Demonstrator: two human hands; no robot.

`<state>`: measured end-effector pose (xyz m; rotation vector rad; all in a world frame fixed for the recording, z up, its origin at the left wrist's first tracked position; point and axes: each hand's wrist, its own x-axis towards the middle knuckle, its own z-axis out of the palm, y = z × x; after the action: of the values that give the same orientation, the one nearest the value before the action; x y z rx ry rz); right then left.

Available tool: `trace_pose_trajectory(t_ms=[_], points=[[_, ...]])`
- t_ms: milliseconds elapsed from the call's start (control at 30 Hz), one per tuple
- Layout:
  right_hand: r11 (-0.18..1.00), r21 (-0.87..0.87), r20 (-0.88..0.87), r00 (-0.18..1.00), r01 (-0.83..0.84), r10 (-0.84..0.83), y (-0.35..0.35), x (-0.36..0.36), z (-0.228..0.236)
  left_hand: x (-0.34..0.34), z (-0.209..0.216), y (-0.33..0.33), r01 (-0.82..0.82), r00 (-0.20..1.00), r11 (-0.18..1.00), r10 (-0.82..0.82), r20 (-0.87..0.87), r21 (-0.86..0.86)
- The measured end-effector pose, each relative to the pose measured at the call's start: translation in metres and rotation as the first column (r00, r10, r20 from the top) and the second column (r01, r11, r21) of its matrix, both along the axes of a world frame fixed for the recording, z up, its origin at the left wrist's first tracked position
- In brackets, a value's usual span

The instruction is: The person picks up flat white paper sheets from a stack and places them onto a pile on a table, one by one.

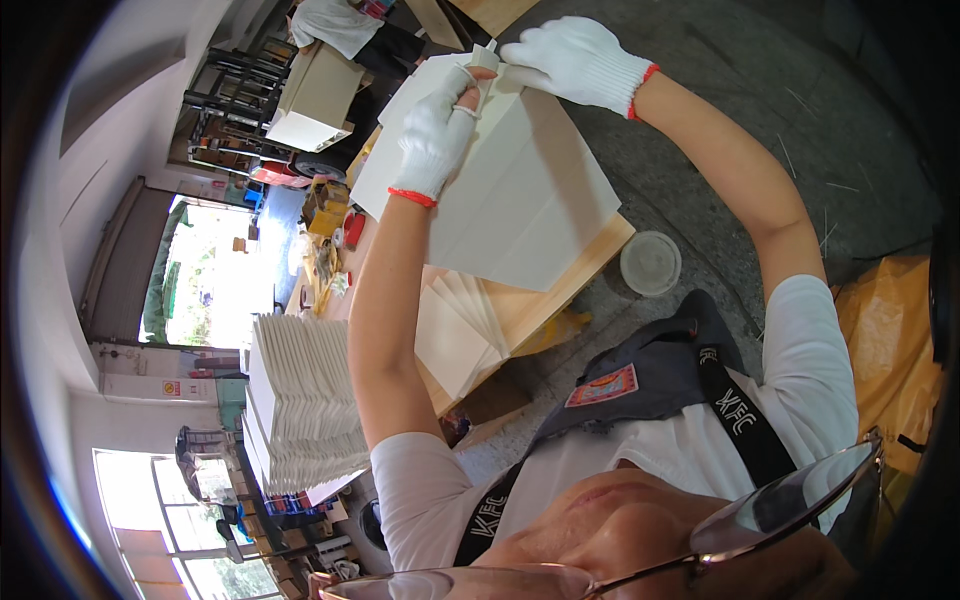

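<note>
A large white folded panel [530, 190] lies across the wooden table, with a crease running along it. Both hands wear white knitted gloves with red cuffs. My left hand [435, 140], its thumb and a fingertip bare, is closed on a narrow white strip [484, 58] at the panel's far end. Beside it, my right hand [575, 62] rests at the panel's far right edge with fingers bent and pressed together. Whatever those fingers hold is hidden.
Several flat white boards [455, 335] lie on the near part of the wooden table [605, 240]. A tall stack of white panels [300, 400] stands at the left. A round tub [650, 264] sits right of the table. Another person [340, 25] works at the far left.
</note>
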<state>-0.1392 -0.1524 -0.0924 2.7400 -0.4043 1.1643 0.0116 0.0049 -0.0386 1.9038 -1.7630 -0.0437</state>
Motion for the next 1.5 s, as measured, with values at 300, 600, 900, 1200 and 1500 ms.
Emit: trace_pose_trajectory(t_ms=[300,600,900,1200,1500], points=[[0.692,0.675,0.305,0.951,-0.257,0.056,0.0,0.027,-0.021,0.001,-0.004,-0.003,-0.025,0.995,0.998,0.03,-0.097,0.05],[0.645,0.725,0.266,0.962,-0.242,0.063,0.003,0.023,-0.018,0.012,-0.01,-0.006,0.035,0.994,0.998,-0.029,-0.105,0.054],[0.792,0.611,0.038,0.998,0.01,-0.041,0.012,-0.006,-0.002,-0.005,-0.003,0.002,0.024,0.985,0.996,-0.01,0.17,-0.086],[0.932,0.36,-0.07,0.995,-0.039,0.068,0.001,-0.004,-0.006,-0.013,0.004,-0.012,-0.131,0.938,0.99,0.104,0.329,0.06],[0.798,0.577,0.125,0.984,-0.173,0.123,-0.007,0.024,-0.007,0.0,-0.001,-0.016,-0.066,0.996,0.996,0.062,0.061,0.061]])
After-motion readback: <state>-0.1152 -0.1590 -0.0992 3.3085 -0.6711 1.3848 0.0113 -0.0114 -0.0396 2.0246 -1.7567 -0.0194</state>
